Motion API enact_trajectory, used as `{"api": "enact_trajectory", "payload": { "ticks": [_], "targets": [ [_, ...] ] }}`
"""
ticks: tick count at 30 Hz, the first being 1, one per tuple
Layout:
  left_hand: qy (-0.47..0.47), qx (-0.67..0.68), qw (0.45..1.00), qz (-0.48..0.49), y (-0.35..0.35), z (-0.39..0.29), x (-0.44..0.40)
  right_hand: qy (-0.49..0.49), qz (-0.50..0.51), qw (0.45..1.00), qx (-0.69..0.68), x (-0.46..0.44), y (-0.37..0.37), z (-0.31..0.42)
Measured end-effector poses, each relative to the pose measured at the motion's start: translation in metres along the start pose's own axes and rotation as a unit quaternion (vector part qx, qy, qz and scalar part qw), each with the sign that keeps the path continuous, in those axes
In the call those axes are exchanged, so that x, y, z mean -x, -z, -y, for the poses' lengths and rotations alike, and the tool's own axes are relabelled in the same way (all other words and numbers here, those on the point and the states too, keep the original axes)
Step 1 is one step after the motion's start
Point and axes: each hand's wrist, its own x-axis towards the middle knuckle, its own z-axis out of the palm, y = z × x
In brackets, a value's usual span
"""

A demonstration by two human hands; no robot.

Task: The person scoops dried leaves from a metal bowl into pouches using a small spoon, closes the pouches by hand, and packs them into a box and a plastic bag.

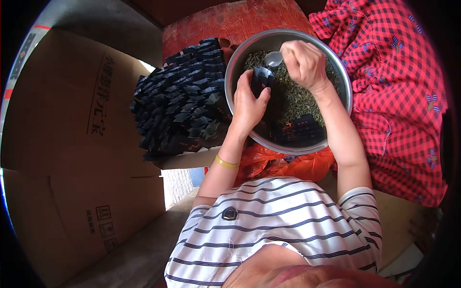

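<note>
My left hand (pixel 249 102) is closed round a small black pouch (pixel 262 77), whose mouth gapes at the top and shows a silvery lining. In my right hand (pixel 306 65) is a spoon (pixel 273 59), pale and shiny, with its bowl just above and right of the pouch; my fingers hide its handle. Both hands are over a wide metal basin (pixel 346 77) with dried green leaves (pixel 300 103) that look like loose tea. Several more black pouches (pixel 303 130) lie inside the basin at its near side.
Left of the basin, many black pouches (pixel 185 96) stand packed in rows. A tall cardboard box (pixel 62 110) is at the far left. Red checked cloth (pixel 394 96) covers the right side. A red wooden surface (pixel 230 21) lies behind, and an orange plastic bag (pixel 288 165) sits below the basin.
</note>
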Motion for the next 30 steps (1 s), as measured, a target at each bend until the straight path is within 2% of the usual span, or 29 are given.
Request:
{"api": "enact_trajectory", "payload": {
  "ticks": [2,4,5,7,8,11,12,14,15,18,21,23,26,29,30],
  "targets": [
    [-0.003,-0.011,1.0,0.0,0.001,-0.001,0.0,-0.122,0.077,0.987,0.067,0.004,0.0,-0.009],
    [-0.008,0.0,1.0,-0.003,0.0,0.003,0.0,-0.247,0.188,0.938,0.152,0.013,-0.007,-0.022],
    [-0.013,0.01,1.0,-0.005,-0.001,0.004,0.0,-0.25,0.188,0.938,0.153,0.018,-0.014,-0.024],
    [-0.009,0.01,1.0,0.0,0.001,0.002,-0.001,-0.325,0.265,0.897,0.14,0.027,-0.026,-0.027],
    [-0.006,0.011,1.0,0.002,0.001,0.0,-0.001,-0.361,0.278,0.886,0.086,0.032,-0.035,-0.029],
    [-0.01,0.01,1.0,0.004,0.001,-0.001,0.0,-0.413,0.232,0.879,-0.06,0.047,-0.061,-0.042],
    [-0.01,0.012,1.0,0.002,0.002,-0.001,0.001,-0.41,0.234,0.88,-0.06,0.05,-0.062,-0.046],
    [-0.014,0.012,1.0,0.004,0.002,-0.002,0.002,-0.522,0.201,0.81,-0.178,0.033,-0.049,-0.039],
    [-0.013,0.016,1.0,-0.001,0.002,-0.002,0.001,-0.545,0.181,0.798,-0.182,0.028,-0.045,-0.039],
    [-0.019,0.005,1.0,-0.002,0.002,-0.001,0.001,-0.519,0.105,0.821,-0.213,0.019,-0.034,-0.041],
    [-0.006,0.004,1.0,-0.004,0.001,-0.002,0.001,-0.451,0.019,0.854,-0.26,0.013,-0.024,-0.033],
    [-0.04,-0.033,0.998,-0.027,0.0,-0.001,0.001,-0.39,0.003,0.872,-0.296,0.009,-0.016,-0.021],
    [-0.027,-0.014,0.999,-0.014,0.002,-0.004,0.002,-0.213,0.055,0.965,-0.141,0.003,-0.006,0.005],
    [-0.042,-0.033,0.998,-0.025,0.001,0.001,0.002,-0.031,0.091,0.993,-0.061,0.001,-0.006,0.015],
    [-0.056,-0.047,0.997,-0.031,0.0,0.001,0.001,-0.024,0.114,0.991,-0.06,0.0,-0.007,0.02]
  ]
}}
